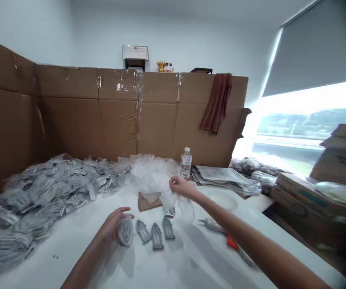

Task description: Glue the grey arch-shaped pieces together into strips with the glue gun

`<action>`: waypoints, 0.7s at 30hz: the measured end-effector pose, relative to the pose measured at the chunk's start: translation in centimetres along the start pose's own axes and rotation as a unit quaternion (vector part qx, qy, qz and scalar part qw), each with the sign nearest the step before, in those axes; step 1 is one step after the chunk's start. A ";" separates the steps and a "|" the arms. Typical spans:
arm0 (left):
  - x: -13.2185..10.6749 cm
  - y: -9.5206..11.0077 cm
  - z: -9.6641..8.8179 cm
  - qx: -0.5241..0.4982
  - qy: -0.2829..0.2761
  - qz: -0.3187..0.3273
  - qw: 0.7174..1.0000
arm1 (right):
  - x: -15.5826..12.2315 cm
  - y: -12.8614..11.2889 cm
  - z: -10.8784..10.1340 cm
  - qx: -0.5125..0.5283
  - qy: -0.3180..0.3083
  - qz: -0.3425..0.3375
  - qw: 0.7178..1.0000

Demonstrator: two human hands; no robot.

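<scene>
My left hand (pixel 115 224) is closed around a clear-wrapped bundle (pixel 125 231) of grey parts, just above the white table. My right hand (pixel 179 186) pinches at the edge of a heap of thin clear plastic bags (pixel 149 172); film seems to hang from its fingers, though the grip itself is small and blurred. Between the hands lie several loose grey slotted parts with pointed tops, one of them a middle piece (pixel 157 237). Behind them is a brown cardboard piece (pixel 149 202), partly covered by film.
Wrapped grey parts form a large pile (pixel 46 196) on the left. A tool with a red part (pixel 231 242) lies under my right forearm. Farther back stand a water bottle (pixel 186 162) and flat stacked sheets (pixel 221 175). A cardboard wall (pixel 115 120) closes the back; boxes (pixel 305 204) stand right.
</scene>
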State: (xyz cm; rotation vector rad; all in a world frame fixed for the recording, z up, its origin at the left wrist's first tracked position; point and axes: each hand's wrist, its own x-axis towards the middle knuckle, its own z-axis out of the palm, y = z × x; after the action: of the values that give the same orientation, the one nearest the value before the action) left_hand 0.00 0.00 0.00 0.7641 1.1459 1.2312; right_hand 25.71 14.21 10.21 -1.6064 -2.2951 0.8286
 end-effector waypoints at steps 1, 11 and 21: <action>0.0 0.1 0.0 -0.004 -0.003 0.003 1.000 | -0.4 -0.4 1.2 0.004 -0.027 -0.008 1.000; -0.2 -0.1 0.4 -0.023 -0.072 0.068 0.995 | -3.1 -3.7 8.7 0.067 -0.208 -0.070 0.973; 0.3 -1.1 0.2 -0.010 -0.106 0.090 0.990 | -1.5 -4.1 9.4 0.049 -0.169 -0.134 0.975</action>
State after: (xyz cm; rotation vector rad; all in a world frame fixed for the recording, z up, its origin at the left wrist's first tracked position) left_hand 0.53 0.12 -1.07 0.9758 0.9056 1.2752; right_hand 18.51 8.87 5.06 -1.1493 -2.5736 1.1973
